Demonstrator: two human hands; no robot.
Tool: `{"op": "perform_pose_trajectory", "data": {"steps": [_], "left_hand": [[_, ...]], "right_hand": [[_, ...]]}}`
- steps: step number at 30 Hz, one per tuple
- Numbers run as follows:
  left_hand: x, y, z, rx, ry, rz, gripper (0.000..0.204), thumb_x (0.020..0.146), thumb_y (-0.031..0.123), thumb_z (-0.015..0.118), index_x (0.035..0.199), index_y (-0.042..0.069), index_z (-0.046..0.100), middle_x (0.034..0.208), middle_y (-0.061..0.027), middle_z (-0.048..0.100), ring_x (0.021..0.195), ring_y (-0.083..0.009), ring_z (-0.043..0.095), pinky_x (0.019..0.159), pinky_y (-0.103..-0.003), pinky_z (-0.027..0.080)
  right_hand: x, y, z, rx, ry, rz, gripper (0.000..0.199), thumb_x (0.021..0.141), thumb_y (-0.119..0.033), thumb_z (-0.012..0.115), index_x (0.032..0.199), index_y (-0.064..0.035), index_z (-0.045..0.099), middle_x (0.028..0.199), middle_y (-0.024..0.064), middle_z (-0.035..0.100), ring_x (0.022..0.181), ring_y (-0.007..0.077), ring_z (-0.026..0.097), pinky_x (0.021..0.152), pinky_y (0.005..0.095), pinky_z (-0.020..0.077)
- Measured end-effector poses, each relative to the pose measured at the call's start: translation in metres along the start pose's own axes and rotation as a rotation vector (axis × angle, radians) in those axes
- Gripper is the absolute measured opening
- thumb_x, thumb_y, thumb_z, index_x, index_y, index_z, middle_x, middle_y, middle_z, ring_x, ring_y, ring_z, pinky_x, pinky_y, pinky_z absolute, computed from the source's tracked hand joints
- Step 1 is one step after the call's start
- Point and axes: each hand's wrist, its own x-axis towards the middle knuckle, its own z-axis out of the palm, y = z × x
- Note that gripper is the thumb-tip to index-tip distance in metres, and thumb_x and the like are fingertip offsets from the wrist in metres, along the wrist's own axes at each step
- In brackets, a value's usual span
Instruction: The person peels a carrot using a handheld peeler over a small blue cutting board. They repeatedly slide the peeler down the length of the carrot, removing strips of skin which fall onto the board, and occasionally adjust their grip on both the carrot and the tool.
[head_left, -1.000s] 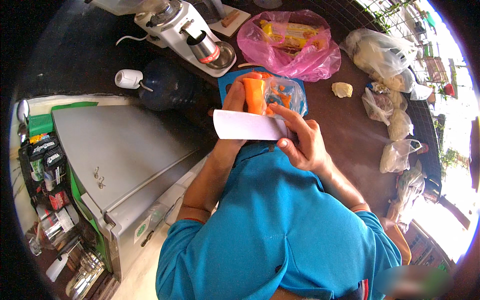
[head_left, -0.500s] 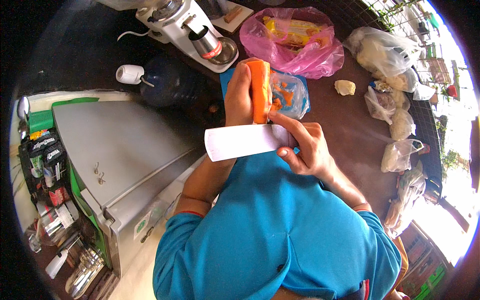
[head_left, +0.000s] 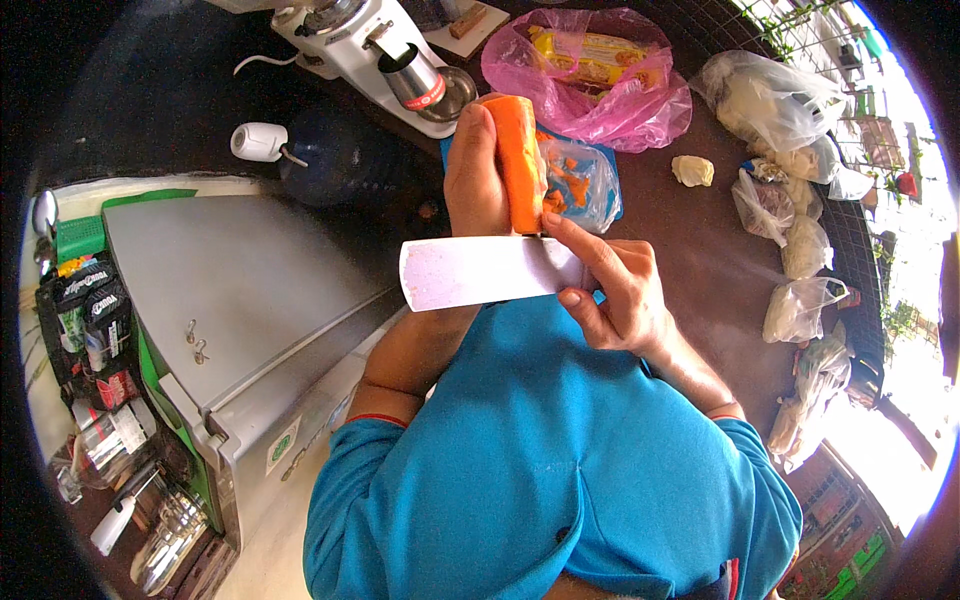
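My left hand [head_left: 476,178] is closed around a thick orange carrot [head_left: 517,165], its sides pared into flat faces. The carrot stands lengthwise, pointing away from my chest. Across its near end lies the pale, broad blade of a knife [head_left: 470,272]. My right hand [head_left: 622,290] grips this knife, with the forefinger stretched toward the carrot's near end; the handle is mostly hidden in the palm. Just beyond the hands, orange scraps sit in a clear plastic bag [head_left: 597,195] on a blue board [head_left: 616,160].
Behind the board are a pink plastic bag [head_left: 640,118] holding a yellow packet, and a white grinder [head_left: 365,60]. A pale lump [head_left: 692,171] lies on the brown table to the right, near several knotted clear bags [head_left: 765,95]. A grey refrigerator [head_left: 250,290] stands at my left.
The carrot and both hands have shifted slightly, with the carrot's far end tilting a little leftward. The blade has moved a little farther from my chest. Both grips remain.
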Motion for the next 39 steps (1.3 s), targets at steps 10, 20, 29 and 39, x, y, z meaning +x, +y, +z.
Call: {"op": "perform_pose_trajectory", "data": {"steps": [10,20,29,39], "left_hand": [[-0.002,0.004,0.002,0.025,0.039,0.029,0.048,0.1,0.054,0.036,0.095,0.009,0.053,0.061,-0.0011,0.045,0.047,-0.0112,0.042,0.043,-0.024,0.036],[-0.005,0.009,0.006,-0.089,0.01,0.016,0.05,0.099,0.056,0.035,0.095,0.01,0.053,0.061,-0.0008,0.045,0.048,-0.0108,0.042,0.044,-0.024,0.036],[-0.006,0.011,0.01,-0.033,0.126,0.073,0.05,0.099,0.056,0.033,0.089,0.011,0.051,0.062,-0.001,0.045,0.048,-0.0116,0.042,0.043,-0.025,0.035],[-0.013,0.017,0.011,0.04,0.101,0.07,0.051,0.099,0.056,0.031,0.082,0.011,0.047,0.063,-0.0004,0.041,0.05,-0.0116,0.037,0.047,-0.026,0.033]], "right_hand": [[0.004,0.007,0.005,-0.05,0.069,-0.098,0.052,0.095,-0.034,0.049,0.129,0.0043,0.053,0.071,0.0171,0.065,0.05,0.0279,0.06,0.055,0.0378,0.0502],[0.005,0.004,0.002,-0.076,0.031,-0.082,0.053,0.098,-0.039,0.045,0.128,0.0033,0.055,0.072,0.0176,0.066,0.051,0.0282,0.061,0.055,0.038,0.0505],[0.008,0.002,0.004,-0.014,0.082,-0.108,0.048,0.091,-0.028,0.056,0.134,-0.0075,0.052,0.07,0.0113,0.064,0.058,0.0302,0.063,0.054,0.0399,0.0517],[0.009,-0.003,0.004,0.01,0.062,-0.042,0.047,0.09,-0.027,0.057,0.132,-0.0061,0.051,0.075,0.0157,0.067,0.064,0.0344,0.066,0.059,0.0418,0.0531]]}}
